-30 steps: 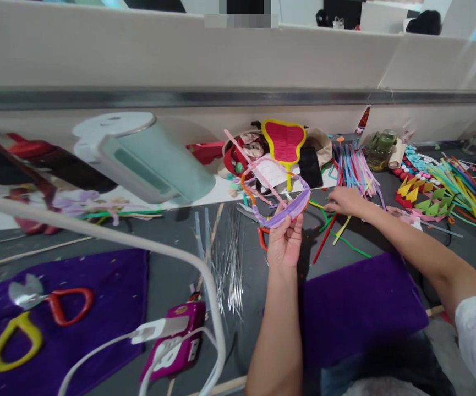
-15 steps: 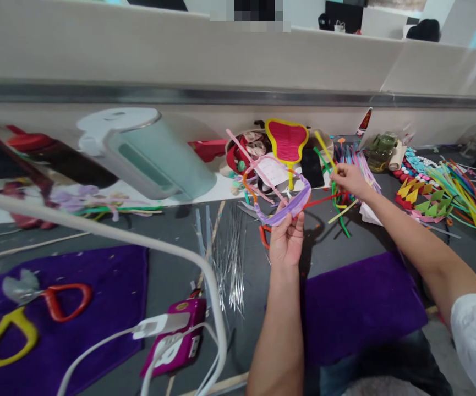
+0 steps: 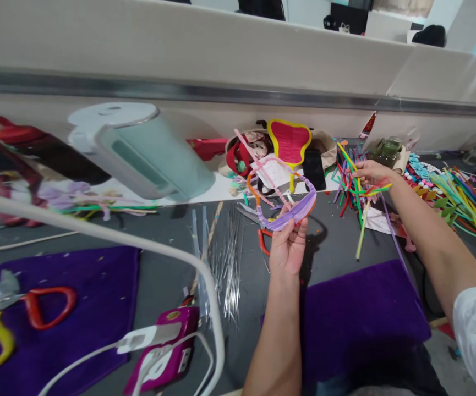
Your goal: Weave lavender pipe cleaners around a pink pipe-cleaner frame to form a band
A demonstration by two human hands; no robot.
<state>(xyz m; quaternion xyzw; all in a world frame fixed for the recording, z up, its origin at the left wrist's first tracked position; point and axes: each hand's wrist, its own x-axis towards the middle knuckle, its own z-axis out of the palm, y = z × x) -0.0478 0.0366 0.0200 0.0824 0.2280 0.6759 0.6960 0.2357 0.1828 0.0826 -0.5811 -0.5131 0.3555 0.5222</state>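
Observation:
My left hand [image 3: 289, 250] is closed on the lower edge of a loop-shaped pipe-cleaner craft [image 3: 293, 213] and holds it above the desk. The craft is purple along the bottom, with orange and pink sides and a long pink stem sticking up. My right hand [image 3: 373, 171] is closed on a loose bunch of pipe cleaners [image 3: 358, 192], yellow, green and red among them. It is over a tangle of short coloured pieces [image 3: 343, 179]. Partly hidden behind the craft is a pair of orange-handled scissors [image 3: 264, 241].
A red fan shape with yellow rim [image 3: 289, 142] stands behind the craft. On the left are a pale green kettle [image 3: 155, 154], large scissors [image 3: 50, 308] on purple cloth, and a magenta power bank [image 3: 167, 346] with cables. Silver strips [image 3: 231, 264] lie mid-desk; more pipe cleaners [image 3: 469, 203] lie right.
My right hand has moved right into the tangle, where it now holds several pipe cleaners instead of mainly a yellow one. The left hand keeps the craft, shifted slightly right in view.

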